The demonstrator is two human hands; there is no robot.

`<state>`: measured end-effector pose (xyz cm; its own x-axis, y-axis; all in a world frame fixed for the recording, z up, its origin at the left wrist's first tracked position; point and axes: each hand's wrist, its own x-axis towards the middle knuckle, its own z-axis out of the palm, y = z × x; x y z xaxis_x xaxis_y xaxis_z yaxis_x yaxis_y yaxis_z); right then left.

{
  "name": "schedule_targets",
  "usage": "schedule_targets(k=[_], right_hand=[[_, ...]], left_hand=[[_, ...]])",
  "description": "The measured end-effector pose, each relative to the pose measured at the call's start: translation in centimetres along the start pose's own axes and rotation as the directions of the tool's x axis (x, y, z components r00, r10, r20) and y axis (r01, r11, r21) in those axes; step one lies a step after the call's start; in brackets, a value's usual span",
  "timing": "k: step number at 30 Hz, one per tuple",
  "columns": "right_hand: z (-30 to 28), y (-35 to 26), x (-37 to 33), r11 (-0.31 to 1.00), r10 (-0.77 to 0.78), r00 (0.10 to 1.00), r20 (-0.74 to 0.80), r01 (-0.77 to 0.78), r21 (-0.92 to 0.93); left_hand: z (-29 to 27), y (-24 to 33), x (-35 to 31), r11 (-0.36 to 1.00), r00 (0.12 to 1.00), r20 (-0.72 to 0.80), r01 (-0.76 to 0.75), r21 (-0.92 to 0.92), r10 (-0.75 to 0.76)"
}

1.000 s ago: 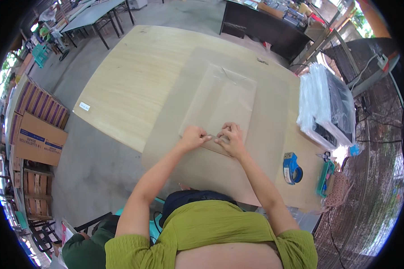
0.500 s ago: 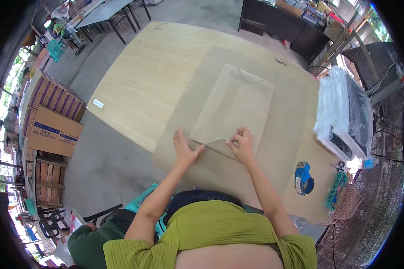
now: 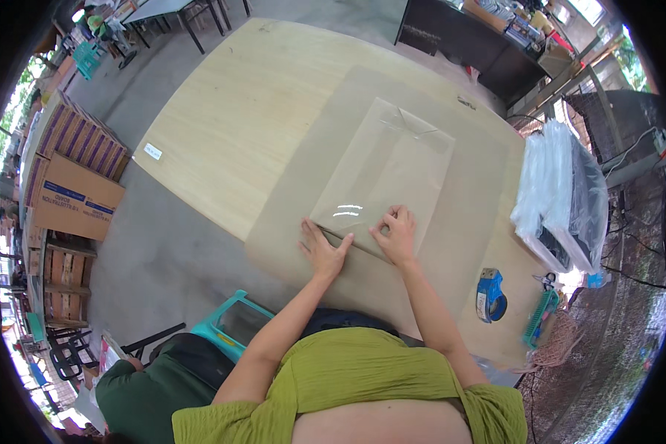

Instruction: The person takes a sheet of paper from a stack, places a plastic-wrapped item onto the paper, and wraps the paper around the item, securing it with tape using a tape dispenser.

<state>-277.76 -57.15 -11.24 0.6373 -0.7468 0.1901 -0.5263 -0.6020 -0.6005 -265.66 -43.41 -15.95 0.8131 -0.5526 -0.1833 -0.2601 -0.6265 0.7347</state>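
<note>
A flat rectangular panel in glossy clear plastic film [image 3: 392, 166] lies on a thin grey-brown sheet [image 3: 288, 200], which is spread over a pale wooden table [image 3: 229, 111]. Folded creases cross the film at its far end, and bright reflections show near its close end. My left hand [image 3: 324, 250] rests at the near left edge of the panel, fingers and thumb spread along the fold. To its right, my right hand [image 3: 396, 235] is on the film by the near edge. Its thumb and fingers are pinched together; what lies between them is hidden.
At the right stand a blue tape dispenser [image 3: 490, 296], a green basket [image 3: 542, 318] and several plastic-wrapped panels [image 3: 559, 196]. A turquoise stool [image 3: 233, 325] and a person in a dark green top [image 3: 155, 392] are at lower left. Cardboard boxes [image 3: 78, 196] are stacked left.
My left hand has slid right along the near edge, closer to my right hand. The raised corner of the film flap now lies flatter. My right hand stays pinched in nearly the same place.
</note>
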Motion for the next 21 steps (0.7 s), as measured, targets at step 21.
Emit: schedule_targets(k=[21], right_hand=[[-15.3, 17.0, -22.0, 0.495, 0.629, 0.684, -0.369, -0.719, -0.488]], left_hand=[[0.2, 0.8, -0.3, 0.993, 0.996, -0.006, 0.092, -0.071, -0.093]])
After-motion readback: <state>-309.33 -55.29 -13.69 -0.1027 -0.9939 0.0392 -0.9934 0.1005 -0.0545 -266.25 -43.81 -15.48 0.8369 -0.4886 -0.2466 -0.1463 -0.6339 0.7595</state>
